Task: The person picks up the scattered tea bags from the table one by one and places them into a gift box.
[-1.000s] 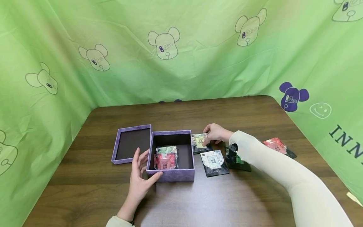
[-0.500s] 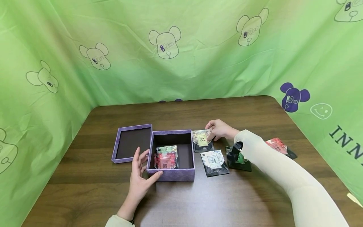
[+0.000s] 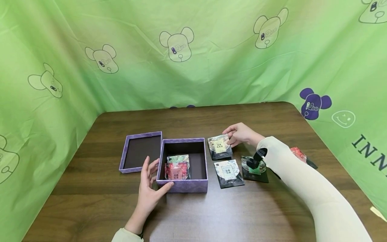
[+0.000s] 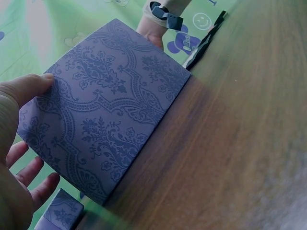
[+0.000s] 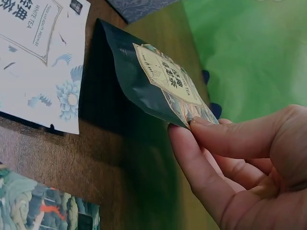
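Note:
My right hand (image 3: 242,133) pinches the right edge of a tea sachet (image 3: 220,146) with a yellow label, between thumb and fingers. In the right wrist view this sachet (image 5: 163,79) is tilted, its near edge raised. Around the front left corner of an open purple box (image 3: 187,186) rests my left hand (image 3: 148,191), its thumb on the front wall and its fingers spread along the left side. A red sachet (image 3: 176,171) overlaps a green sachet (image 3: 178,158) inside the box. The patterned wall (image 4: 105,105) fills much of the left wrist view.
A purple lid (image 3: 140,151) lies inside up, left of the box. Right of the box lie a white tea sachet (image 3: 228,173), a dark green sachet (image 3: 258,175) and a red sachet (image 3: 299,154), partly behind the sleeve. A green curtain (image 3: 196,84) surrounds the wooden table (image 3: 187,218).
My right hand has moved back and to the right, drawing the yellow-labelled sachet slightly away from the box and lifting its edge. The left hand has stayed at the box corner.

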### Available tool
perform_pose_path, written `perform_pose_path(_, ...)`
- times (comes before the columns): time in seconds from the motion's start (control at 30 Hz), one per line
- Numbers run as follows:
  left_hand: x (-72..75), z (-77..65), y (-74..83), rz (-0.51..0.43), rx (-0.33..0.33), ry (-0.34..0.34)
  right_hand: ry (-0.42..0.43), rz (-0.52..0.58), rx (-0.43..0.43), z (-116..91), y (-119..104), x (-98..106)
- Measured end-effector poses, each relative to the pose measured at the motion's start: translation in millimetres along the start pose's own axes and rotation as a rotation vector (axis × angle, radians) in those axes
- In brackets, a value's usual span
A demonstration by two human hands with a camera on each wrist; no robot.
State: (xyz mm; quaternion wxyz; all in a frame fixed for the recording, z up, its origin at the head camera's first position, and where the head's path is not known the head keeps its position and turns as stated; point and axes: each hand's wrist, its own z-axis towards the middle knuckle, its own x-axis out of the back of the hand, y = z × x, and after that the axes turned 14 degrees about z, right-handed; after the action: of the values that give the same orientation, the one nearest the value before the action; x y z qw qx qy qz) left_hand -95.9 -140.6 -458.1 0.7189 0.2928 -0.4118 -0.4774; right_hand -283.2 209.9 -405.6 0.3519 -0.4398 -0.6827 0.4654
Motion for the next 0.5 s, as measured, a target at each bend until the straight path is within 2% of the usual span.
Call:
perform_pose_path(0.27, 0.1, 0.4, -0.3, 0.001, -0.016, -0.001, -0.028, 0.020, 0.013, -3, -4, -1)
perform_pose_path(0.5, 0.8, -0.6, -1.2, 0.002, -0.002, -0.004, -0.015, 0.040, 0.077, -13, -27, 0)
